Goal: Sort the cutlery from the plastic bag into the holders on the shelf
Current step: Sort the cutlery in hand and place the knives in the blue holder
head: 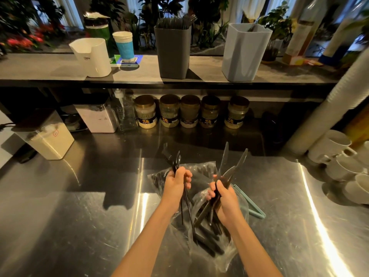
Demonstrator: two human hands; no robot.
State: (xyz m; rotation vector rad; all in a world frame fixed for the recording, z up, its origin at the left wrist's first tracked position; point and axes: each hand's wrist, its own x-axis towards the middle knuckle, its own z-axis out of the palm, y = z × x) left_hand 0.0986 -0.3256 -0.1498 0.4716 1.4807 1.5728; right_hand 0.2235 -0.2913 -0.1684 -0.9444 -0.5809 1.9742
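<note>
Left hand [176,185] clamps forks [175,162], right hand [226,198] clamps knives [224,158], over the bag [195,170] at 6 o'clock on the worktop [79,226]. Cutlery probably light, stiff, slippery; best gripped mid-handle.

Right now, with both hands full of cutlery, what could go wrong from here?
The knives fan out loosely from the right hand, so one may slip. The grey holder already looks packed; forcing in the bundle from the left hand could tip it. The plastic bag under both wrists might drag.
</note>
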